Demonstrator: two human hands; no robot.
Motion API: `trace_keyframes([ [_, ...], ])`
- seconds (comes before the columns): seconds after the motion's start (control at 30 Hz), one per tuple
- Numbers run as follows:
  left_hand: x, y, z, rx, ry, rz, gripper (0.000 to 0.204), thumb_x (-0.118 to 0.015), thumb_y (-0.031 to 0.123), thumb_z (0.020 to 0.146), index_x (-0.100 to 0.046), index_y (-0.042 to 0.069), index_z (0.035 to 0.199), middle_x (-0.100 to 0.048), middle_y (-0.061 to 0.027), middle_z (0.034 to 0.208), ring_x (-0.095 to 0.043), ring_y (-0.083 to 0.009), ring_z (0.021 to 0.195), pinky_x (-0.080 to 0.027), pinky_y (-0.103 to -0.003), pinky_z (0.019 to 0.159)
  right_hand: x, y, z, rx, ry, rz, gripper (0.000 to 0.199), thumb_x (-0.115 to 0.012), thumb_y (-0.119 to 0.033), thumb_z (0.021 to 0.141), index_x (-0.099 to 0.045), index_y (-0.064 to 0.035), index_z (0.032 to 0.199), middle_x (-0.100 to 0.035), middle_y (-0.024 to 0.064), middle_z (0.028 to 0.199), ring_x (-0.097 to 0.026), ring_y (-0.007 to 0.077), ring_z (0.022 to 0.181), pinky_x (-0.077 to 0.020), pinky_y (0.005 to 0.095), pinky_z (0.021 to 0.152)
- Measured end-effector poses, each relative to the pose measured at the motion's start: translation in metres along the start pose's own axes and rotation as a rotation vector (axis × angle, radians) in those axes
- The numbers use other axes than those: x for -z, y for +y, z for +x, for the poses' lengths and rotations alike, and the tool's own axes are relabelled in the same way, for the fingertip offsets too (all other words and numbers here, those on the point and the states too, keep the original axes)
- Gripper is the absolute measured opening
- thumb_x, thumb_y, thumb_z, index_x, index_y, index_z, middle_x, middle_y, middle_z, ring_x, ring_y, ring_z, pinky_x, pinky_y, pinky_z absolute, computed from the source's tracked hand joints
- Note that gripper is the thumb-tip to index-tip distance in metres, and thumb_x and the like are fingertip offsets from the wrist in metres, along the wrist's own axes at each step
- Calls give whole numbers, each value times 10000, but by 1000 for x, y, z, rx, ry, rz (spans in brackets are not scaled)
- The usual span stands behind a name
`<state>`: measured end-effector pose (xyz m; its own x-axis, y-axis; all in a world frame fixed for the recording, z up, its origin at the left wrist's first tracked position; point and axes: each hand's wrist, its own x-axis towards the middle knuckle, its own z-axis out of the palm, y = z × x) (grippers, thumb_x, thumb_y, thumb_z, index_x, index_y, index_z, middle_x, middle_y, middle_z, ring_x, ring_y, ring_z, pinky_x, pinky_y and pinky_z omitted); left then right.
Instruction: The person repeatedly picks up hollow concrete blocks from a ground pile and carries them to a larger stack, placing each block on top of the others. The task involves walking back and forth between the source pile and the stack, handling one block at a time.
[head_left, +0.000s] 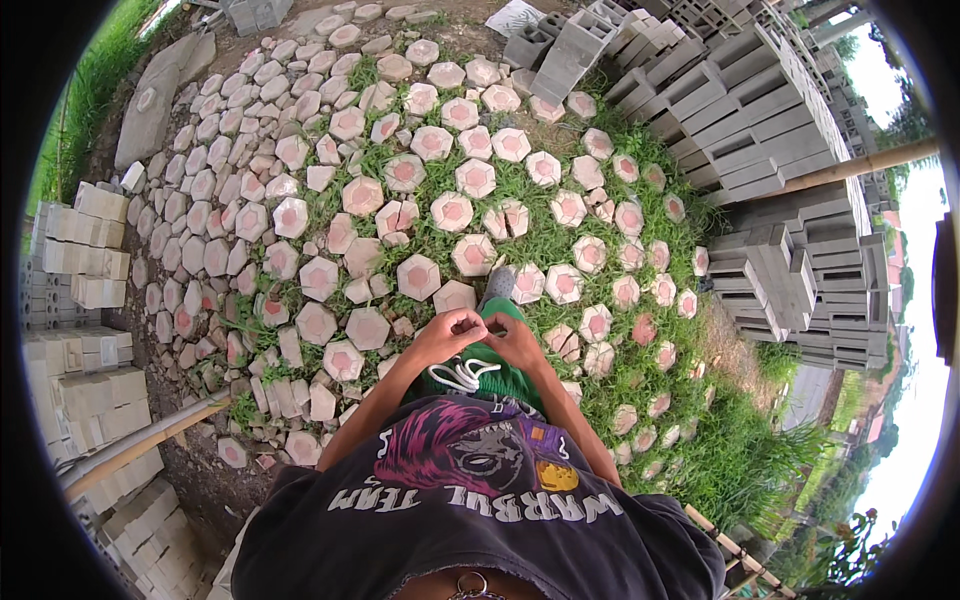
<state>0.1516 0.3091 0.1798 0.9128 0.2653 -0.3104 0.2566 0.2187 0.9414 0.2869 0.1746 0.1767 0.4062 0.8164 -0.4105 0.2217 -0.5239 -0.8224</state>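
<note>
In front of my waist, my left hand (447, 337) and my right hand (513, 340) meet, with fingers curled in and fingertips close together. Both look closed in a pinch; anything between the fingers is too small or hidden to make out. Just below them hangs a looped white drawstring (463, 377) on my green shorts (493, 368), apart from the fingertips. One foot in a grey covering (499, 284) shows beyond the hands, among hexagonal paving stones (418, 276) with reddish centres.
Grass (540, 225) grows between the pavers. Hollow grey concrete blocks (740, 100) are stacked high on the right, with a pole (860, 165) across them. Pale blocks (90, 385) stand stacked on the left beside another pole (150, 440). A flat slab (160, 105) lies at the far left.
</note>
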Motion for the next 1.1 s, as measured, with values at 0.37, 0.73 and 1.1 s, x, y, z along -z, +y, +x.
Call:
trace_keyframes([
  [0.37, 65, 43, 106, 51, 344, -114, 187, -589, 174, 899, -631, 2, 960, -595, -6, 784, -522, -66, 699, -427, -222, 633, 69, -60, 172, 432, -81, -246, 249, -749, -177, 723, -627, -24, 878, -654, 123, 869, -643, 269, 816, -496, 350, 743],
  [0.73, 150, 148, 272, -69, 574, -16, 163, -616, 130, 851, -622, -16, 923, -610, -19, 819, -542, -80, 738, -432, -229, 663, 181, -152, 354, 789, 78, -281, 256, -773, -161, 631, -618, -45, 798, -637, 106, 815, -610, 316, 809, -485, 410, 724],
  [1.1, 179, 151, 344, 17, 720, -103, 95, -622, 66, 828, -643, -3, 890, -616, -24, 828, -549, -77, 743, -447, -220, 690, 204, -150, 439, 731, -62, -282, 250, -773, -151, 658, -616, -25, 805, -640, 120, 791, -616, 308, 787, -492, 394, 688],
])
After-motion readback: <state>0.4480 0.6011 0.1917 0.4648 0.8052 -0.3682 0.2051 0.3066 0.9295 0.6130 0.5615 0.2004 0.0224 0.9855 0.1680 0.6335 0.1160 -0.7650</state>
